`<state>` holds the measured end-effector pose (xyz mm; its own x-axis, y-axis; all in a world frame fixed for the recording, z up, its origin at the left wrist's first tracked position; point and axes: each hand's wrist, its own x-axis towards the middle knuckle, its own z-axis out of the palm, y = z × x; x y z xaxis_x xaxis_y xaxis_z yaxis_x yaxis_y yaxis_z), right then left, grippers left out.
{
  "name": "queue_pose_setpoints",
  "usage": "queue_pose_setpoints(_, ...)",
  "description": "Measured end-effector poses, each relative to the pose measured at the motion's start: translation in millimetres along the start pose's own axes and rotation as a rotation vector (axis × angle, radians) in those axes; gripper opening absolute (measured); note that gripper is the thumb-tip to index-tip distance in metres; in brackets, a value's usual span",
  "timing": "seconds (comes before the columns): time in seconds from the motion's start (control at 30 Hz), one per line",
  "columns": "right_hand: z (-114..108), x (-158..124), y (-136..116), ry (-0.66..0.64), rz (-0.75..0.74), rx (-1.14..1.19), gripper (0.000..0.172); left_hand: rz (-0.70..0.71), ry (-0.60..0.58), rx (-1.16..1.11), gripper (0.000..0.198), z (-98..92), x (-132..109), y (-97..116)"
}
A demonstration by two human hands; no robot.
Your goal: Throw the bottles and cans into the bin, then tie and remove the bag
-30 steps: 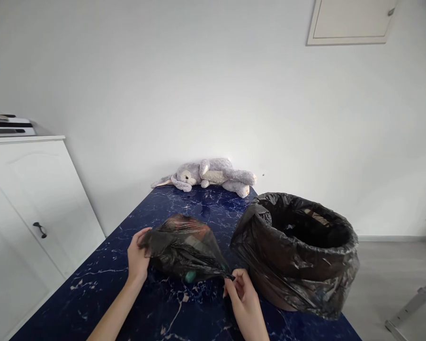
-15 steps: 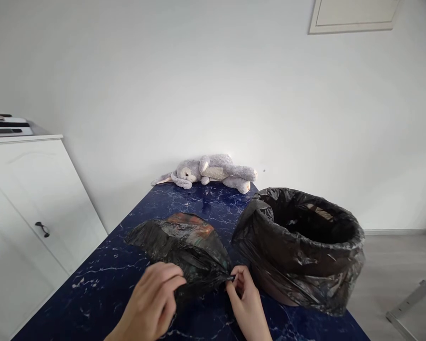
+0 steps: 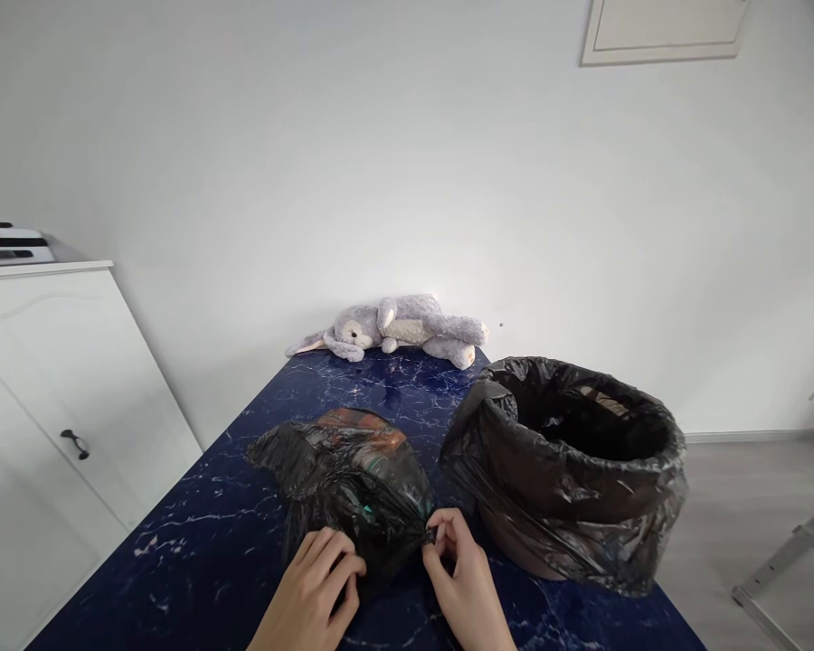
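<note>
A filled black plastic bag [image 3: 345, 477] lies on the dark blue marbled table [image 3: 196, 533], with orange and green contents showing through it. My right hand [image 3: 462, 579] pinches the bag's twisted right end between thumb and fingers. My left hand [image 3: 318, 592] rests on the bag's near edge, fingers curled down onto the plastic. To the right stands a round brown bin [image 3: 515, 542] lined with a black bag [image 3: 570, 470], its mouth open.
A grey plush rabbit [image 3: 397, 327] lies at the table's far end against the white wall. A white cabinet [image 3: 47, 398] with a dark handle stands to the left. Grey floor and a metal frame [image 3: 780, 579] are at the right.
My left hand left the bag's far left side, came to the near edge and now presses down there. My right hand kept its pinch on the bag's right end.
</note>
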<state>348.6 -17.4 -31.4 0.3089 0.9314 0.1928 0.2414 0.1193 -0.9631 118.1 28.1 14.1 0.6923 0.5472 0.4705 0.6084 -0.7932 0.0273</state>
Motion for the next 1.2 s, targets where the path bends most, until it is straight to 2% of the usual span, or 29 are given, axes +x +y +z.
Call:
queue_pose_setpoints(0.2,-0.5,0.1,-2.1,-0.020,0.030,-0.035,0.022,0.020,0.066,0.072,0.021,-0.9,-2.4,-3.2)
queue_pose_setpoints(0.3,-0.8,-0.2,-4.4,-0.033,0.040,-0.042,0.024,-0.035,0.104,0.074,0.044,0.6,-3.1,-5.8)
queue_pose_setpoints(0.37,-0.8,-0.3,-5.0,-0.028,0.030,-0.044,0.024,-0.069,0.132,0.049,0.051,1.6,-6.7,-6.2)
queue_pose_setpoints(0.57,-1.4,-0.6,-2.9,-0.021,0.004,-0.049,0.023,-0.084,0.122,-0.052,0.041,-2.7,-15.3,-5.6)
queue_pose_setpoints(0.73,-0.8,0.0,-1.7,-0.014,-0.024,-0.049,0.024,-0.040,0.225,0.102,0.035,-9.8,0.2,-12.3)
queue_pose_setpoints(0.8,-0.1,-0.3,-1.9,-0.003,-0.029,-0.050,0.023,0.027,0.175,0.193,0.036,-13.3,12.0,-14.8)
queue_pose_setpoints(0.87,0.4,-0.9,-2.6,0.000,-0.029,-0.054,0.023,0.084,0.074,0.246,0.040,-16.3,25.0,-16.7)
queue_pose_setpoints(0.97,0.0,-1.8,-3.9,0.010,-0.040,-0.051,0.023,0.126,-0.035,0.242,0.045,-16.9,41.7,-19.4)
queue_pose_setpoints(1.1,-1.6,-1.3,-5.7,0.007,-0.035,-0.041,0.025,0.122,-0.094,0.225,0.052,-8.1,51.2,-25.3)
queue_pose_setpoints(1.2,-1.5,-0.3,-7.4,-0.007,-0.001,-0.038,0.030,0.097,-0.083,0.244,0.053,-1.6,49.6,-29.7)
